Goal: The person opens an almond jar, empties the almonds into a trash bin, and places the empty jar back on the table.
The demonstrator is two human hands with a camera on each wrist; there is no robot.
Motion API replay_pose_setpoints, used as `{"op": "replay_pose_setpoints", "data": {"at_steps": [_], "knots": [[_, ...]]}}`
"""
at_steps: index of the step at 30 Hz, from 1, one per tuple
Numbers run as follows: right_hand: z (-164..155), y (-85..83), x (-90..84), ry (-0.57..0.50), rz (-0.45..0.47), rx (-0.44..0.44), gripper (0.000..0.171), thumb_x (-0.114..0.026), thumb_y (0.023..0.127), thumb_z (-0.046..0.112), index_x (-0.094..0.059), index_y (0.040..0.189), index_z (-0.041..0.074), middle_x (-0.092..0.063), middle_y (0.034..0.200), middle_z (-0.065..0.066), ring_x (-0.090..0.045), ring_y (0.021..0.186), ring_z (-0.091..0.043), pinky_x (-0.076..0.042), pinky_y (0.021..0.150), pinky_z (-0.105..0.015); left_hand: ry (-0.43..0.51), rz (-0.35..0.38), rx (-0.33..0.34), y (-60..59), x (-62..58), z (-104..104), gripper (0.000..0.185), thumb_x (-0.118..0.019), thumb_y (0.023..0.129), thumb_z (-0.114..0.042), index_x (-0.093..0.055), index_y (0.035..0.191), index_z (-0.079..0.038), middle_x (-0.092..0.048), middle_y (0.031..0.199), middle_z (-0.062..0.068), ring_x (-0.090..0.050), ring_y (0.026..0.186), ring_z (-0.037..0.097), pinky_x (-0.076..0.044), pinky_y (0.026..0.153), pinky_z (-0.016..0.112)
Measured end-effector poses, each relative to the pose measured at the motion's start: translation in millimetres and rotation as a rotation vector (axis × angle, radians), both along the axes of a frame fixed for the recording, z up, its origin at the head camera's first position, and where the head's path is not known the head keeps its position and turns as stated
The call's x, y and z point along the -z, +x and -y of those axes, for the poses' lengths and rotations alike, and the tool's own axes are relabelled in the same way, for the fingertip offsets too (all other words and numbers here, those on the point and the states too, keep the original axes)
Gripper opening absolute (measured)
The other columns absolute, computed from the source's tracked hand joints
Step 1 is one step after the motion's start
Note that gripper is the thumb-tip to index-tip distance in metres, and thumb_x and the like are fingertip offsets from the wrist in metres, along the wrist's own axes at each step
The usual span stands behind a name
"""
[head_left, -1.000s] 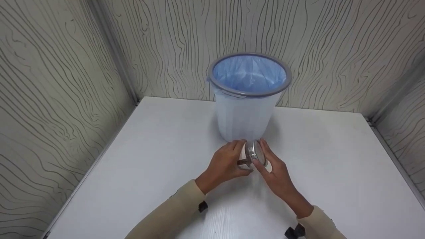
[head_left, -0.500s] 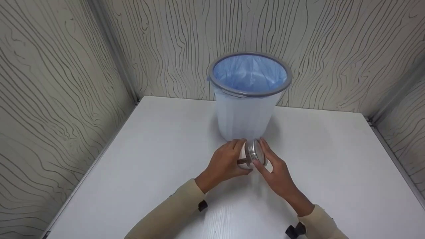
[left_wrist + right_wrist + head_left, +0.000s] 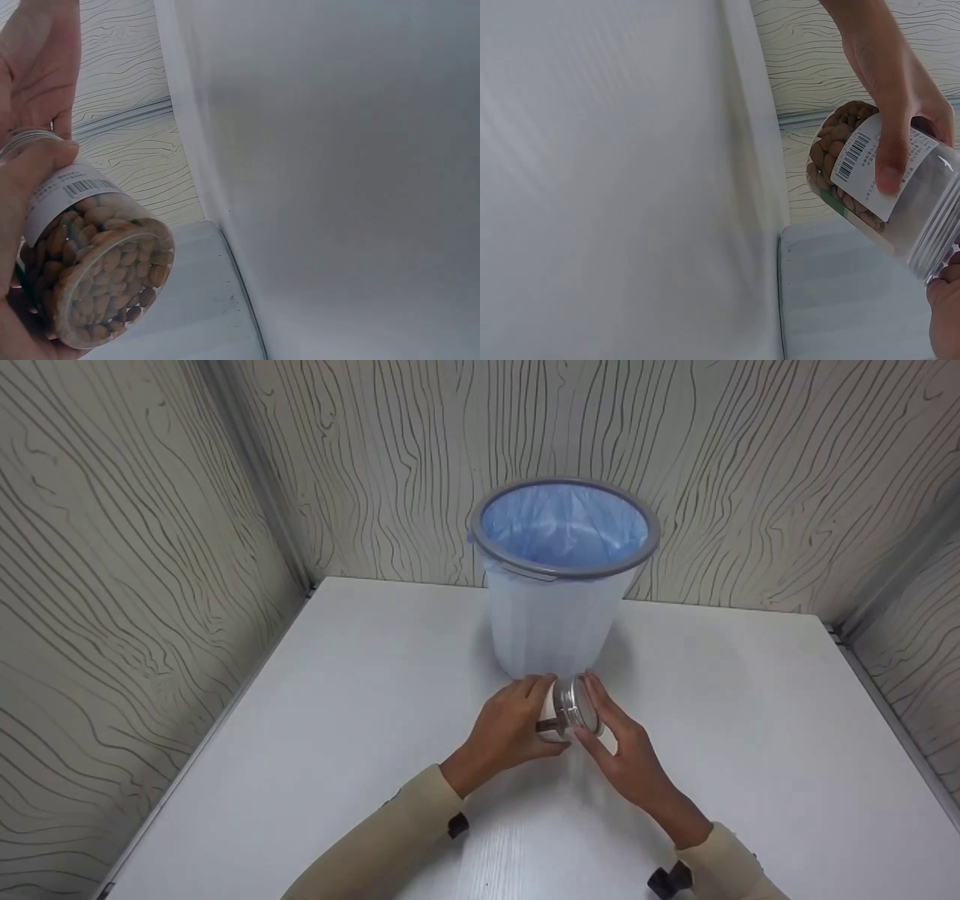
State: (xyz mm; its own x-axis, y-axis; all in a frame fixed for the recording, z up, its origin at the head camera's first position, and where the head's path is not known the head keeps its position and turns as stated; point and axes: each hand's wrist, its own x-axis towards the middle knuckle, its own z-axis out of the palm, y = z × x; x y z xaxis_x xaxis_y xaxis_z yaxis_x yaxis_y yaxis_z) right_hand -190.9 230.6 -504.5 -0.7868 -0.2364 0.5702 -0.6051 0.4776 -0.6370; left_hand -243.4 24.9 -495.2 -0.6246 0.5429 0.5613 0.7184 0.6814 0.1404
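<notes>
Head view: almost nothing changing since earlier frames; left hand [image 3: 510, 731] still gripping jar [image 3: 561, 712] body, right hand [image 3: 619, 746] still curling on metal lid [image 3: 583, 706], jar tilting above white table [image 3: 315, 735], just before lined bin [image 3: 562, 577]. 
Left wrist view: jar [image 3: 94, 266] showing nuts inside, lid end cut off, fingers [image 3: 41, 172] wrapping. 
Right wrist view: left hand [image 3: 889, 82] covering label; right hand [image 3: 945, 311] mostly cut off. Wood-pattern walls behind.

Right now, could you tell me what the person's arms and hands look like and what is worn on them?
Both hands, left hand and right hand, are bare, with no gloves. Each arm wears a beige long sleeve reaching to the wrist. A small black fitting sits at the left cuff, and another black fitting at the right one.
</notes>
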Motion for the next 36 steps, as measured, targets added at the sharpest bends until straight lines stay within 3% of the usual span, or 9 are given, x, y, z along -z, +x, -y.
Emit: {"op": "replay_pose_setpoints", "data": {"at_steps": [9,15,29,33,36], "knots": [[-1.2,-0.3,4.0,0.035,-0.048,-0.007,0.075,-0.068,0.095,0.003,-0.029,0.159,0.005,-0.028,0.163,-0.018,-0.029,0.149,-0.029,-0.023,0.118,-0.02,0.005,-0.01,0.02,0.4,0.6,-0.1,0.085,-0.085,0.074,-0.051,-0.051,0.14,-0.009,-0.065,0.128,0.003,-0.064,0.114,0.015,-0.052,0.099,0.028],[-1.4,0.6,6.5,0.029,-0.054,-0.014,0.075,-0.068,0.094,0.002,-0.029,0.158,0.004,-0.025,0.165,-0.012,-0.027,0.15,-0.026,-0.023,0.118,-0.022,0.017,-0.026,0.041,-0.5,0.1,-0.1,0.08,-0.084,0.075,-0.048,-0.053,0.138,-0.008,-0.064,0.131,0.002,-0.063,0.118,0.016,-0.049,0.103,0.028],[-0.6,2.5,5.2,0.013,-0.07,-0.019,0.076,-0.071,0.092,0.0,-0.032,0.157,0.003,-0.027,0.164,-0.015,-0.028,0.15,-0.026,-0.024,0.118,-0.021,0.016,-0.037,0.053,0.2,-0.9,0.5,0.084,-0.086,0.074,-0.046,-0.051,0.139,-0.006,-0.063,0.132,0.004,-0.061,0.122,0.017,-0.046,0.107,0.03],[3.0,4.7,3.0,-0.008,-0.049,0.001,0.077,-0.071,0.093,0.003,-0.03,0.159,0.006,-0.027,0.164,-0.015,-0.029,0.149,-0.029,-0.024,0.117,-0.02,0.01,-0.039,0.037,-0.5,-1.0,0.8,0.086,-0.087,0.074,-0.046,-0.05,0.141,-0.006,-0.063,0.133,0.005,-0.06,0.123,0.018,-0.045,0.108,0.031],[5.8,6.3,1.9,-0.031,0.018,0.044,0.076,-0.07,0.095,0.008,-0.029,0.159,0.008,-0.025,0.165,-0.01,-0.028,0.15,-0.028,-0.023,0.117,-0.017,0.005,-0.043,0.027,-0.9,-1.2,1.0,0.089,-0.088,0.073,-0.047,-0.049,0.141,-0.006,-0.062,0.134,0.006,-0.06,0.124,0.018,-0.045,0.108,0.031]]}}
